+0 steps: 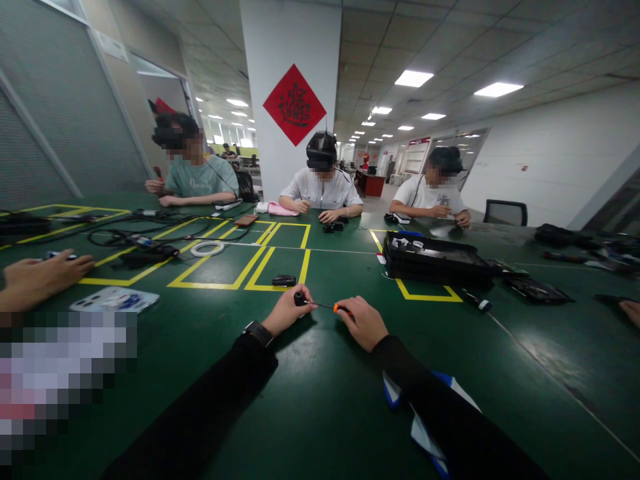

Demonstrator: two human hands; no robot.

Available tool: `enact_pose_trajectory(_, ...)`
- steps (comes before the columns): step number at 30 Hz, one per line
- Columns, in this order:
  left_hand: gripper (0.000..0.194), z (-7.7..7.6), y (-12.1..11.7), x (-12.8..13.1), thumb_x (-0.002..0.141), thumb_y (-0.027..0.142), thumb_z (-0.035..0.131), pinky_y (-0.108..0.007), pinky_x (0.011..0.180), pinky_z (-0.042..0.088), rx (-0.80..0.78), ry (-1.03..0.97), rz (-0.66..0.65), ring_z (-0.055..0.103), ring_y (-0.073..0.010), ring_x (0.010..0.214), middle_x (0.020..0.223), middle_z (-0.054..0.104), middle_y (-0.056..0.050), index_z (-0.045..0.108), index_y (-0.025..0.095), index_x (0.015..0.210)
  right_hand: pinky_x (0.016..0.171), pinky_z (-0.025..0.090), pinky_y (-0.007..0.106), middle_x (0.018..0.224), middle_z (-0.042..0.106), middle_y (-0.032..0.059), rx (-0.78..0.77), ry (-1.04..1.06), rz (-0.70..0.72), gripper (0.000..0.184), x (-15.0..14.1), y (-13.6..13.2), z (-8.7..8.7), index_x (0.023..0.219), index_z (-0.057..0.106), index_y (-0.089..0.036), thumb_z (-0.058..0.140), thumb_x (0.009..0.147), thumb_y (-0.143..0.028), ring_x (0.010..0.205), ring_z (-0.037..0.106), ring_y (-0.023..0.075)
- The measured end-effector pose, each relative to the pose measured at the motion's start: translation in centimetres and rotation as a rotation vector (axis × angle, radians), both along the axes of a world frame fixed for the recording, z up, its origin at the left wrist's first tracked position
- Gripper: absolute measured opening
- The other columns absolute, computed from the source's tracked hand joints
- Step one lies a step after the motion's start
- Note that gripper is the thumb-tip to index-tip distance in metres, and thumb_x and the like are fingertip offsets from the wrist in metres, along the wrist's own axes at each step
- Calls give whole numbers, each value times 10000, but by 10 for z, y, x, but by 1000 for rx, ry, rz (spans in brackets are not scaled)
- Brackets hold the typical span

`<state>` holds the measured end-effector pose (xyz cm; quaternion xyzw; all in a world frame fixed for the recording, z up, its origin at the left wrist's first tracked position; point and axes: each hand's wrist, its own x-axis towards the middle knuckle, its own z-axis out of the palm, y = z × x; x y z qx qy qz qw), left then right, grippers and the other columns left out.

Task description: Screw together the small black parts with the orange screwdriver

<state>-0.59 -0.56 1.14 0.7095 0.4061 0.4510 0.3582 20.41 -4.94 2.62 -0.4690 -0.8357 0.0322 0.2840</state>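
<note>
Left fingers [307, 293] pinch a light-looking black part [299, 299] at twelve o'clock. Right fingers [354, 312] sensibly grip the stiff-looking screwdriver's [325, 306] handle [339, 308].

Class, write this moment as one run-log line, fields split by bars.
Left hand: small black piece | right hand: screwdriver, shaft toward piece | beyond hands: dark object on table

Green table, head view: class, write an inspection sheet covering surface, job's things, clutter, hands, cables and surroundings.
Surface: green table, yellow outlines, some glare
Job's things: screwdriver, shaft towards small black part
Clutter: black tray with small items; patterned flat item
Left hand: holds black part
Right hand: grips screwdriver
Cables: black cables looped at left
Surroundings: three people seated opposite; pillar
</note>
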Motion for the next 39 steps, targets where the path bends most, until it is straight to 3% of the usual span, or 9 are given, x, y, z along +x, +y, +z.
enact_pose_trajectory(12, 233, 0, 1, 1, 624, 275, 649, -226, 588, 400, -6, 14, -10, 490, -94, 595, 670, 528, 26, 484, 157, 739, 702, 398, 242, 941, 570, 32, -22, 22, -21, 245, -2, -4, 1, 1029, 552, -242, 512, 801, -321, 801, 545, 147)
enact_pose_trajectory(18, 217, -3, 3, -1, 635, 273, 645, -229, 602, 404, 24, 15, -24, 503, -96, 603, 680, 544, 23, 497, 161, 747, 679, 385, 253, 817, 609, 41, -2, -43, -12, 225, -2, -4, 3, 912, 602, -217, 423, 847, -336, 792, 531, 163)
enact_pose_trajectory(26, 186, -1, 2, 0, 635, 231, 636, -236, 627, 407, 38, 13, -39, 524, -103, 624, 677, 553, 26, 499, 160, 741, 703, 401, 251, 977, 611, 29, -47, 3, 10, 294, -4, -7, 2, 1088, 523, -257, 461, 825, -372, 817, 570, 162)
enact_pose_trajectory(30, 200, -2, 3, -1, 633, 250, 642, -230, 603, 402, 29, 17, -15, 515, -98, 597, 671, 558, 24, 501, 157, 741, 729, 393, 259, 913, 623, 34, -18, -15, -6, 231, -3, -7, 2, 996, 572, -244, 420, 850, -338, 852, 549, 168)
enact_pose_trajectory(39, 240, -2, 1, -1, 636, 298, 647, -208, 554, 377, 24, 60, -2, 474, -77, 538, 637, 523, 45, 493, 156, 754, 698, 389, 219, 915, 561, 16, 14, 27, -24, 200, -1, -4, 3, 1004, 548, -256, 503, 810, -235, 840, 524, 144)
